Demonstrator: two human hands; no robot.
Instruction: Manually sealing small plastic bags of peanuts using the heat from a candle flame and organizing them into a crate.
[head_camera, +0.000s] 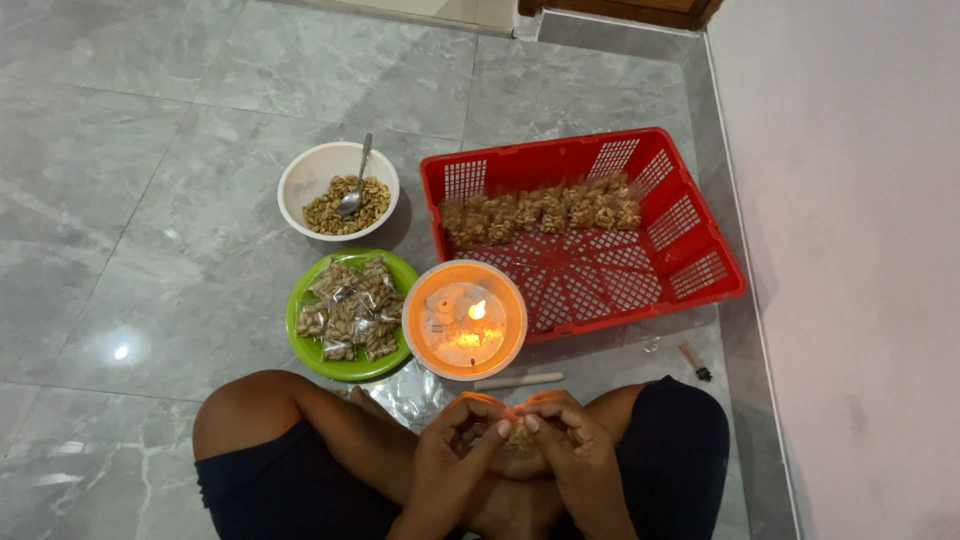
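Hands (450, 462) (578, 450) on small packet (518, 433), near candle bowl's (512, 300) rim.

**Student:** What sort of place was this?

**Instructor:** A room in a home, with small-scale food packing done by hand on the floor. The grey marble-look floor tiles (180, 250) and a plain painted wall (860, 250) at three o'clock were domestic finishes, and a wooden door frame (620, 10) stood at twelve o'clock.

**Student:** What showed the packing?

**Instructor:** Household ware served as equipment. A white bowl of peanuts (337, 190) with a spoon sat at eleven o'clock, a green plate of small filled packets (352, 315) lay near centre, a lit candle in an orange bowl (465, 320) stood just beside it, and a red plastic basket (590, 235) held finished packets at one o'clock.
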